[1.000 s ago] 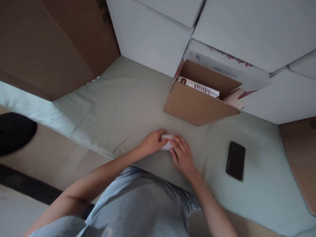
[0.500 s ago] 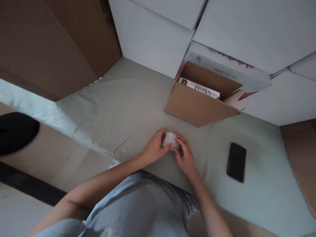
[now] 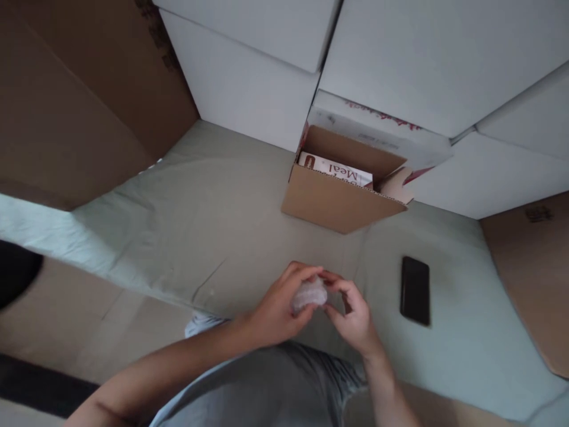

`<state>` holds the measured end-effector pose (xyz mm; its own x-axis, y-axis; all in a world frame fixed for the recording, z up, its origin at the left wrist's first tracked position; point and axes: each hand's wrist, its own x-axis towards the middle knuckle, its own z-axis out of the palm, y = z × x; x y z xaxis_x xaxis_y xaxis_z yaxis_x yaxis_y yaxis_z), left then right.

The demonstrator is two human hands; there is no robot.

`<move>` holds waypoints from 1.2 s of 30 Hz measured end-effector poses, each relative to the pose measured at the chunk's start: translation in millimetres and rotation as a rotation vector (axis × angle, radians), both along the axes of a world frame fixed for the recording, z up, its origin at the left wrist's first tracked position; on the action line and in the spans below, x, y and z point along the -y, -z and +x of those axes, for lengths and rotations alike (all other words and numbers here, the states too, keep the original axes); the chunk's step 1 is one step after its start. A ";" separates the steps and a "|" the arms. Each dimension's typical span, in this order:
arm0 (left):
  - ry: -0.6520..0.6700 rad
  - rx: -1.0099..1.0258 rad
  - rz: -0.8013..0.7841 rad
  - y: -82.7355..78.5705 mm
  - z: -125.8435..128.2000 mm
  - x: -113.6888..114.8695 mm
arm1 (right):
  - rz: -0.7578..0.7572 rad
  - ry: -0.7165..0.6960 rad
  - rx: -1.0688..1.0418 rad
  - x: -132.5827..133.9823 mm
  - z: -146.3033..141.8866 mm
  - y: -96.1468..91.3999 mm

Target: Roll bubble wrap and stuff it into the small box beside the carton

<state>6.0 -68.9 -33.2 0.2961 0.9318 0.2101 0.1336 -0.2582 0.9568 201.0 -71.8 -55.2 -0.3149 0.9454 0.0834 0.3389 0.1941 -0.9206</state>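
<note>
A small white crumpled bundle (image 3: 309, 293) is held just above the pale green sheet (image 3: 186, 219), near its front edge. My left hand (image 3: 278, 305) cups the bundle from the left and below with curled fingers. My right hand (image 3: 353, 311) pinches its right side with the fingertips. What the bundle is made of I cannot make out. An open cardboard box (image 3: 342, 198) stands beyond my hands, with a white pack printed "Meal" (image 3: 335, 169) inside.
A black phone (image 3: 415, 290) lies flat on the sheet to the right of my hands. Large brown cartons (image 3: 75, 107) rise at the left, white boxes (image 3: 400, 65) at the back, another brown carton (image 3: 528, 261) at the right. Bare floor lies lower left.
Both hands have lifted the white bundle off the sheet and drawn it toward me. The right hand went from lying flat over it to pinching its side.
</note>
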 end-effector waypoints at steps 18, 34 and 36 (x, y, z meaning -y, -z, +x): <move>-0.390 -0.280 0.497 -43.0 -51.6 -90.8 | 0.472 0.637 0.391 -122.5 41.2 -162.0; -0.316 -0.349 0.416 -51.2 -30.6 -141.6 | 0.130 0.313 1.517 -203.3 -10.5 -153.3; -0.307 -0.354 0.403 -51.8 -29.5 -139.7 | 0.116 0.284 1.485 -204.1 -7.0 -149.4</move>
<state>-23.5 70.8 18.6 0.1431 0.8532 0.5016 0.5507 -0.4898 0.6759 194.1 132.4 94.2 0.0082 0.9981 -0.0604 0.9554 0.0100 0.2950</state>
